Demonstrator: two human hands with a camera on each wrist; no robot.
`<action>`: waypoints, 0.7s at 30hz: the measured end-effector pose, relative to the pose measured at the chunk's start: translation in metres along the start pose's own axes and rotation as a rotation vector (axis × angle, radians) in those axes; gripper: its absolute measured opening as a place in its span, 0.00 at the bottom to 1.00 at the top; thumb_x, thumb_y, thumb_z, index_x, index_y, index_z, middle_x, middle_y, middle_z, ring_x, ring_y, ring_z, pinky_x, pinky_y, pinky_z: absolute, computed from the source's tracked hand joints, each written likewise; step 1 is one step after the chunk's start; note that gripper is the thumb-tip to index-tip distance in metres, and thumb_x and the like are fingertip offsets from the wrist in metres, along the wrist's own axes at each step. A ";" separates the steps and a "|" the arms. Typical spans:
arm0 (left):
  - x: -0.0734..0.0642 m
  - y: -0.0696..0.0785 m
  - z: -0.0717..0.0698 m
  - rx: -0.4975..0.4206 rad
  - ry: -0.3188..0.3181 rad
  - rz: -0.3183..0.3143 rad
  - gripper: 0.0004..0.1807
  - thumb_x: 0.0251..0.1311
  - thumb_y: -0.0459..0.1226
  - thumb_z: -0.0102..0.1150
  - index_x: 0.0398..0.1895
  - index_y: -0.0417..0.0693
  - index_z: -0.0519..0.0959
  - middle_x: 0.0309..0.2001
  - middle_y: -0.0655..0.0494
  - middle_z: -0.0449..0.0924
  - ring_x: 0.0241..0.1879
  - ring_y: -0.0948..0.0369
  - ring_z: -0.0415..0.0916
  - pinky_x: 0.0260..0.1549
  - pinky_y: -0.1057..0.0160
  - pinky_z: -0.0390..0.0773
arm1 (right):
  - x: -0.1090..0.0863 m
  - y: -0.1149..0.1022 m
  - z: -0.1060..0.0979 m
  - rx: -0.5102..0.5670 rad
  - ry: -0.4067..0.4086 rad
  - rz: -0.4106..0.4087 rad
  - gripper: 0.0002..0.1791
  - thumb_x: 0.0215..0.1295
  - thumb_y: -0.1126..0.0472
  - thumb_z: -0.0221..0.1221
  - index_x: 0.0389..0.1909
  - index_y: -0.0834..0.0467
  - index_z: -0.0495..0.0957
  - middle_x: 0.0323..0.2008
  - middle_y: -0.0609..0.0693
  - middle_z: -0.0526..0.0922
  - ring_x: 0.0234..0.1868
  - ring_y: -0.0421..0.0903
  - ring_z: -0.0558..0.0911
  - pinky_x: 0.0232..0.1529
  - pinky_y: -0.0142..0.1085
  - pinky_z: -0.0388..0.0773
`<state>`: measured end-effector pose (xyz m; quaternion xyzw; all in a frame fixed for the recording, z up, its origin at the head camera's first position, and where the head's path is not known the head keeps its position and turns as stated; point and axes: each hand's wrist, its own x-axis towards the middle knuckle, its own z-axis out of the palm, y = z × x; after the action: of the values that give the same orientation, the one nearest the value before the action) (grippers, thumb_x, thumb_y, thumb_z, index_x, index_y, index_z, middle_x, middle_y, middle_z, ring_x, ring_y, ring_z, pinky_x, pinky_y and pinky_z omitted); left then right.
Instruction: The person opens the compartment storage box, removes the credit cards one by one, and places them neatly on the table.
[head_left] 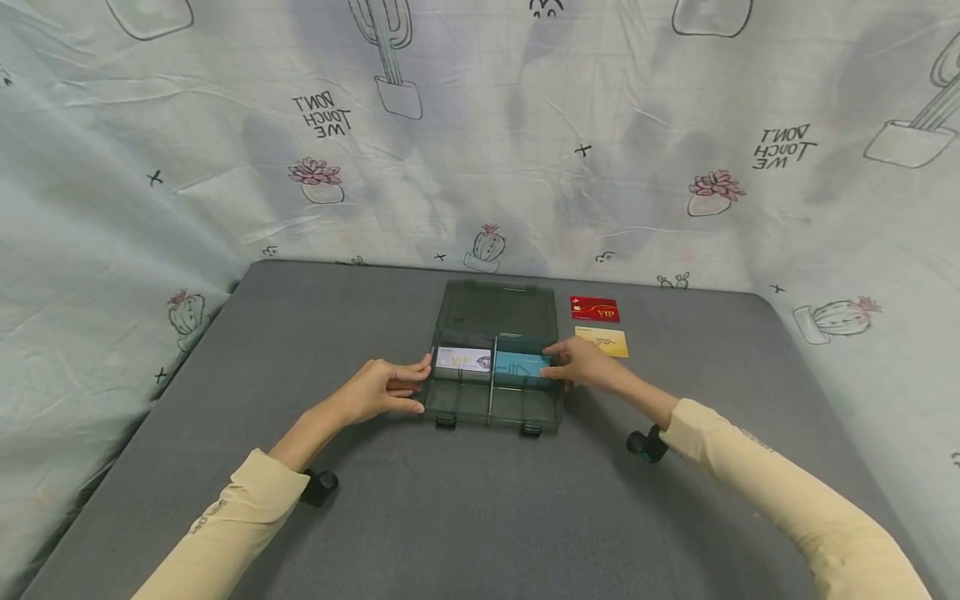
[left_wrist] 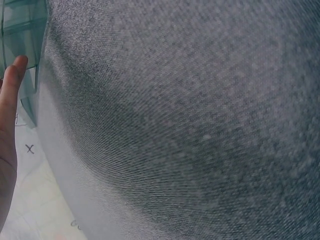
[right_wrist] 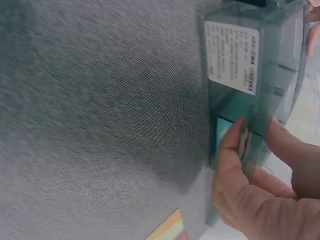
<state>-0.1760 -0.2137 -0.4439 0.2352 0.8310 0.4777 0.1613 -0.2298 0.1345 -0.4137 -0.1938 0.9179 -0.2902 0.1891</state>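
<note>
On the table, a translucent green box (head_left: 460, 403) stands open, its inside divided into compartments. A white VIP card (head_left: 463, 359) lies in the back left compartment and a blue card (head_left: 517, 367) in the back right one. The left hand (head_left: 378, 390) touches the box's left side with fairly straight fingers. My right hand (head_left: 588, 363) pinches the right end of the blue card, with another finger outside the box wall. In the right wrist view, thumb and fingers (right_wrist: 227, 165) sit around that wall, near a white printed label (right_wrist: 232, 57).
A red VIP card (head_left: 595, 309) and a yellow card (head_left: 601, 341) lie on the table right of the box lid (head_left: 497, 308). Dark latches (head_left: 530, 429) stick out at the box's front. Behind the grey table (head_left: 465, 517) hangs a patterned cloth (head_left: 525, 167).
</note>
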 end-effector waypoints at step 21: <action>0.000 0.004 -0.001 -0.015 -0.002 -0.023 0.35 0.50 0.30 0.68 0.64 0.32 0.68 0.69 0.40 0.54 0.63 0.46 0.65 0.54 0.64 0.78 | 0.009 -0.011 -0.005 -0.088 -0.125 0.075 0.26 0.68 0.58 0.60 0.59 0.72 0.69 0.31 0.61 0.82 0.23 0.47 0.82 0.31 0.37 0.84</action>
<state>-0.1759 -0.2123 -0.4405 0.2249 0.8298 0.4819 0.1691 -0.2369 0.1246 -0.4058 -0.1849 0.9228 -0.2295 0.2481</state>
